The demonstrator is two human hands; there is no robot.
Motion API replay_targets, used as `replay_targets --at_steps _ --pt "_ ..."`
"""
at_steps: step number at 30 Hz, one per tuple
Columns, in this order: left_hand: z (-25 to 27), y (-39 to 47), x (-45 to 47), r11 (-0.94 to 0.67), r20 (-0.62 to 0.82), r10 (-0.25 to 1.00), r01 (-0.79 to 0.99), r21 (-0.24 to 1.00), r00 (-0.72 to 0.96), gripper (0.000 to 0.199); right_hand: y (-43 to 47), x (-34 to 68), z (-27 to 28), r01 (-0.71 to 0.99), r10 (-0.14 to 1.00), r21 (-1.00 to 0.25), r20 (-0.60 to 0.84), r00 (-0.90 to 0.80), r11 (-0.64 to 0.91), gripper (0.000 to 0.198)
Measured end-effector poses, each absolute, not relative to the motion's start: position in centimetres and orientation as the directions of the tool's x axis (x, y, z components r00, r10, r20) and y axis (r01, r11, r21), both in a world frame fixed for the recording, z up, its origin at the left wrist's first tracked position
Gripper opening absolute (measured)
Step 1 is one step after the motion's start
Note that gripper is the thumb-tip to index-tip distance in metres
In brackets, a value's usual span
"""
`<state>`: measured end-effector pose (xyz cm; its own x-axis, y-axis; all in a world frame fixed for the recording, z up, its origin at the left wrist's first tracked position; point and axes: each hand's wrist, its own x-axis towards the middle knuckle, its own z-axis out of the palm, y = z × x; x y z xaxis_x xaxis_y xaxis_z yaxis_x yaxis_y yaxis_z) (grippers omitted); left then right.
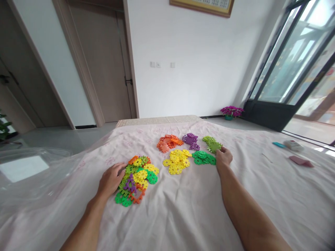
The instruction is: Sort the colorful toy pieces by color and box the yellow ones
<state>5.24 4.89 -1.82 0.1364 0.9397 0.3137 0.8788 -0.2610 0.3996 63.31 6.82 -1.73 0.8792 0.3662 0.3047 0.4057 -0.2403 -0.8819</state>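
My left hand (111,179) rests against the left side of a mixed pile of plastic interlocking pieces (141,174), its thumb and forefinger apart. Green, yellow, purple and orange shapes overlap in that pile. At the right, my right hand (224,156) has its fingers closed at the edge of a light green piece (215,145) in the light green pile; the fingertips are partly hidden. Nearby are same-coloured groups: dark green discs (204,158), yellow discs (176,161), orange pieces (169,142) and purple pieces (191,140).
A pale, wrinkled cloth (180,216) covers the work surface. Clear plastic (23,174) lies at the left. Toward the right edge are a pink item (300,161), a whitish packet (293,145) and a blue object (278,144). A flowerpot (228,117) stands on the floor behind.
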Motion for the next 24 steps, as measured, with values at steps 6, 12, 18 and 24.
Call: replay_targets --at_steps 6,12,18,24 --pt "-1.8 4.9 5.2 -0.270 0.314 0.938 0.877 0.397 0.146 0.040 6.2 62.5 -1.6 0.474 0.369 -0.861 0.387 0.845 -0.182 0.043" --pt "-2.0 5.0 5.1 -0.274 0.321 0.936 0.876 0.396 0.147 0.039 6.1 62.0 -1.0 0.534 0.569 -0.764 0.273 0.776 -0.362 0.040" --pt "-2.0 5.0 5.1 -0.273 0.321 0.935 0.882 0.384 0.150 0.040 6.1 62.0 -0.8 0.574 0.600 -0.682 0.243 0.762 -0.453 0.044" --pt "-2.1 5.0 5.0 -0.267 0.317 0.938 0.880 0.393 0.143 0.038 6.0 61.6 -0.7 0.599 0.631 -0.627 0.211 0.746 -0.499 0.052"
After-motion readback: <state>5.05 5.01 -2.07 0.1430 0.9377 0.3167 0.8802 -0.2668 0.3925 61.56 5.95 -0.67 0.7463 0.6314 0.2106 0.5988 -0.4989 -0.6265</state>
